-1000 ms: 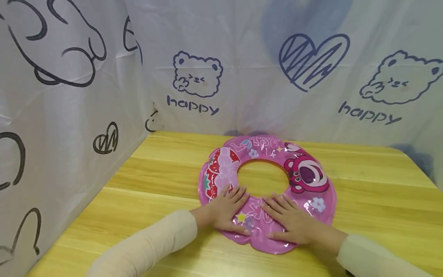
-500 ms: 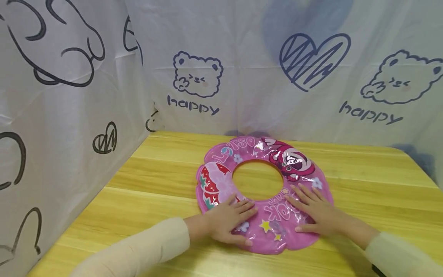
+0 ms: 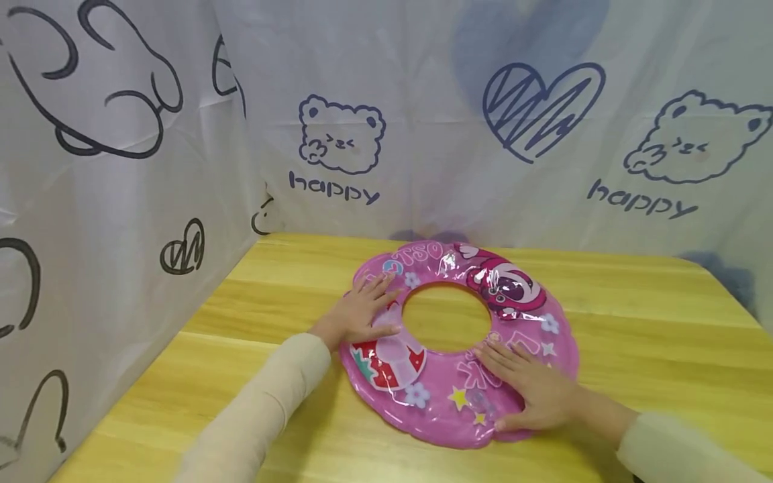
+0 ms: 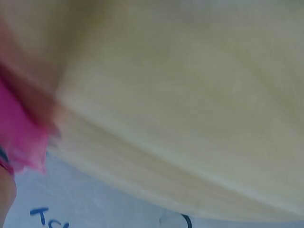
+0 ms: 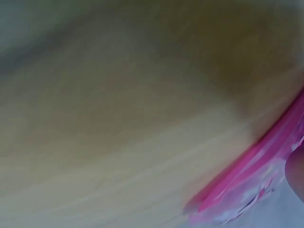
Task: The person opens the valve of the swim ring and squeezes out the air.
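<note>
A pink inflatable swim ring (image 3: 447,422) with bear, strawberry, star and flower prints lies flat on the yellow wooden table. On its left side rests my left hand (image 3: 359,312), fingers spread over the strawberry print. My right hand (image 3: 537,389) lies on the ring's front right part, fingers extended across the lettering and the thumb apart near its front edge. Pink edges of the swim ring also show in the left wrist view (image 4: 21,133) and the right wrist view (image 5: 242,175), both blurred. Neither hand curls round the ring.
The wooden table (image 3: 652,349) extends to both sides of the ring. White cloth (image 3: 435,147) with drawn bears and hearts hangs behind it, close to the ring's far edge. More printed cloth (image 3: 121,268) stands along the table's left side.
The ring first turned counterclockwise on the table, its bear print moving toward the back. My left hand then shifted from the front to the left side; my right hand slid right, then back slightly left.
</note>
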Action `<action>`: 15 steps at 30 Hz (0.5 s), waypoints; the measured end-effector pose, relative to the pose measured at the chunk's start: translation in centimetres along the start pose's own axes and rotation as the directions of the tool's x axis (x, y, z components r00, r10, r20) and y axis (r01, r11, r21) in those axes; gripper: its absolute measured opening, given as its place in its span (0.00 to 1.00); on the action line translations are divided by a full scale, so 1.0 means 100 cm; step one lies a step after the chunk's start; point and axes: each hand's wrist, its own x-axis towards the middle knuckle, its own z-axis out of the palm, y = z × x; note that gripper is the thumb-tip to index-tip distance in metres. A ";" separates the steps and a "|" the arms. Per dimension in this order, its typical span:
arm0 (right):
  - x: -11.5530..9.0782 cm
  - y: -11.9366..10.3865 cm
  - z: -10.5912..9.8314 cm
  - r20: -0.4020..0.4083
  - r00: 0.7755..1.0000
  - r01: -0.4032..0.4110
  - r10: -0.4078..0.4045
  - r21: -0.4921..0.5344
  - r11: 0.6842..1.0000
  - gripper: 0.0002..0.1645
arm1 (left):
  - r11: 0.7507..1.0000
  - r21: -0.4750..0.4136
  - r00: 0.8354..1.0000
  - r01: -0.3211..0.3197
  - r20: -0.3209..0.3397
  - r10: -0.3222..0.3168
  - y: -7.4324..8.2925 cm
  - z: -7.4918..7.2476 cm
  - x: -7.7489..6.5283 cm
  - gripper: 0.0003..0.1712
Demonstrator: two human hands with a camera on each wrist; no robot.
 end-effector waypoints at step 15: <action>0.005 -0.005 0.006 0.089 0.995 -0.049 0.039 0.113 0.992 0.56 | 0.999 -0.029 0.996 0.042 0.076 -0.040 0.004 0.024 -0.005 0.62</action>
